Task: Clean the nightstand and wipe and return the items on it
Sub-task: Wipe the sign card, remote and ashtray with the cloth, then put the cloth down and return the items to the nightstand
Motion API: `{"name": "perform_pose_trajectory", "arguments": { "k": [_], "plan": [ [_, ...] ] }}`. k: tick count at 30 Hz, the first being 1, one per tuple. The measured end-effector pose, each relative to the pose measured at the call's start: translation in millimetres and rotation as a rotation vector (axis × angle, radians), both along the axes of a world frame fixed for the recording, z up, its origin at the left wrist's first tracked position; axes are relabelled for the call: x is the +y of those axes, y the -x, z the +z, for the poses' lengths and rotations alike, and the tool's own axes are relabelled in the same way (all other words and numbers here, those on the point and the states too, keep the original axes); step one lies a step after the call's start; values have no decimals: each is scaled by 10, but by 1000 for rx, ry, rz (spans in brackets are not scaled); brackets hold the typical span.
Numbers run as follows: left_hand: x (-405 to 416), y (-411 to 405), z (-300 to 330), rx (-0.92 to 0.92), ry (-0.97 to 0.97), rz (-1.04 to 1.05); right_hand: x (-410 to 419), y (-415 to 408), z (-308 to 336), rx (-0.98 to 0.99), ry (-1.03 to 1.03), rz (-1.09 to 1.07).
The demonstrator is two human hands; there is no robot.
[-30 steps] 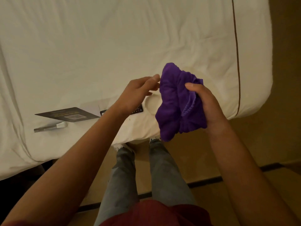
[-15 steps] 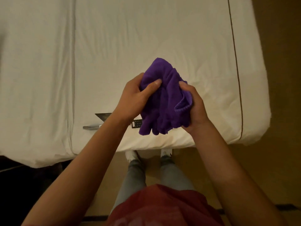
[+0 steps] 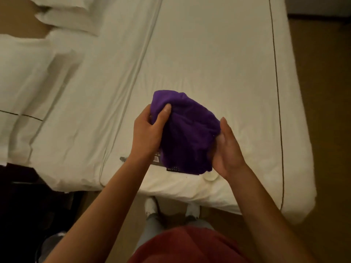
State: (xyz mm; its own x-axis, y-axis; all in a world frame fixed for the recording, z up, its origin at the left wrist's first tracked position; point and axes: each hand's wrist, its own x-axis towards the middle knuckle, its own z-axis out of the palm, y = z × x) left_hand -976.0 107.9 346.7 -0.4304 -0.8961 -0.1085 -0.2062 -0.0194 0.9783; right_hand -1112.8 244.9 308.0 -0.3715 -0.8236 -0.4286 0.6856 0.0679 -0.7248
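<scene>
Cloth, deep purple, soft fuzzy weave like a microfibre rag, bunched into a rounded lump with folds running down its right side and a loose lower edge hanging down. It is held up in the air over the near edge of the bed, between both hands. Left hand grips the cloth's upper left side, thumb pressed flat on the front of the fabric, the other fingers hidden behind it. Right hand cups the cloth's right side, palm turned toward the fabric, fingers straight and close together, thumb half tucked against the cloth; contact is there, but a firm clamp cannot be told.

White bed sheet is smooth with a thin dark line near its right border. Pillows lie at top left, blurred. Under the cloth, on the sheet, a dark flat item with small buttons shows partly; most of it is covered. Small pale round thing sits on the sheet just below the right hand. Person's white shoes stand on the tan floor by the bed.
</scene>
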Motion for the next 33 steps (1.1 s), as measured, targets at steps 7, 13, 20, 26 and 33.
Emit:
{"name": "perform_pose_trajectory", "arguments": {
  "k": [7,13,20,26,33],
  "plan": [
    [-63,-494,265,-54,-27,123,-320,-425,272,337,-112,226],
    [-229,-1439,537,103,-26,12,-741,-1055,433,369,-82,282],
    [-564,-2632,726,-145,122,150,-1258,-1894,625,550,-12,349],
    [-817,-3513,587,-532,465,419,-1716,-2704,746,659,36,335],
    [-977,-4239,681,-229,443,369,-2134,-3380,650,1049,8,339]
  ]
}}
